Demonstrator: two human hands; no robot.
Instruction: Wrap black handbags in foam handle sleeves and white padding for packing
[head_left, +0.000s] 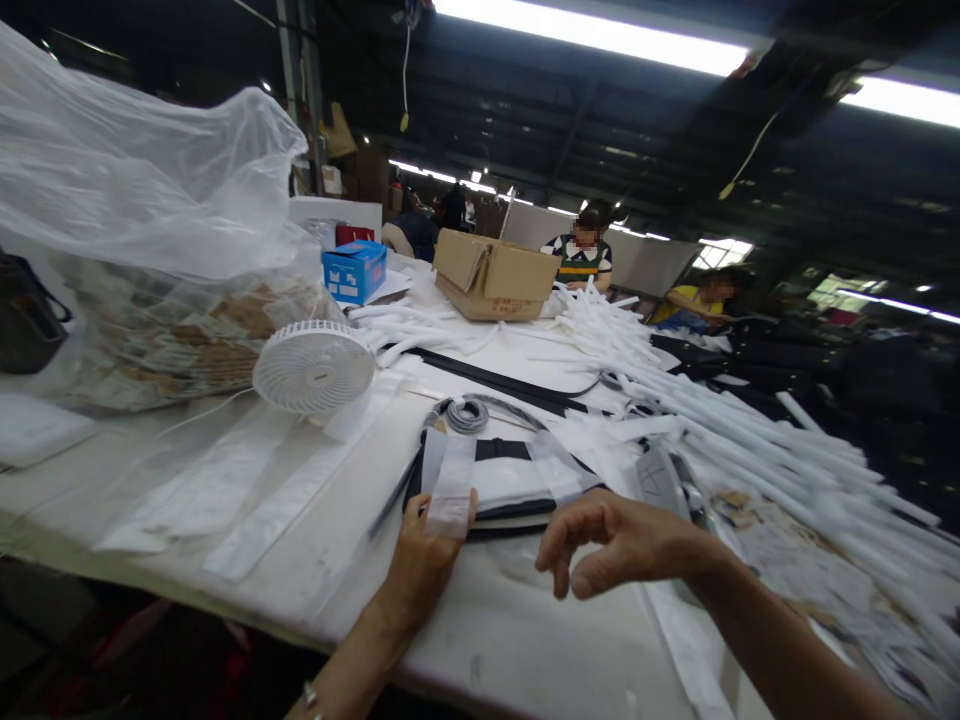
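Note:
Low in the middle of the head view, my left hand [429, 550] is closed on the near left edge of a flat black fabric item [501, 449]. A strip of translucent white sheet [451, 485] lies over that item and reaches down between my thumb and fingers. More white wrapping [510, 482] covers the item's middle. My right hand [619, 540] hovers off its near right corner, fingers bent and parted from the thumb, holding nothing. Directly behind the item rests a coiled grey cord [466, 414].
A white fan [313, 367] stands left, before a large clear plastic bag [187, 320] of small pieces. Behind are a blue box [355, 272] and a cardboard box [495, 277]. White foam tubes [757, 440] pile up on the right. A co-worker [585, 250] sits across the table.

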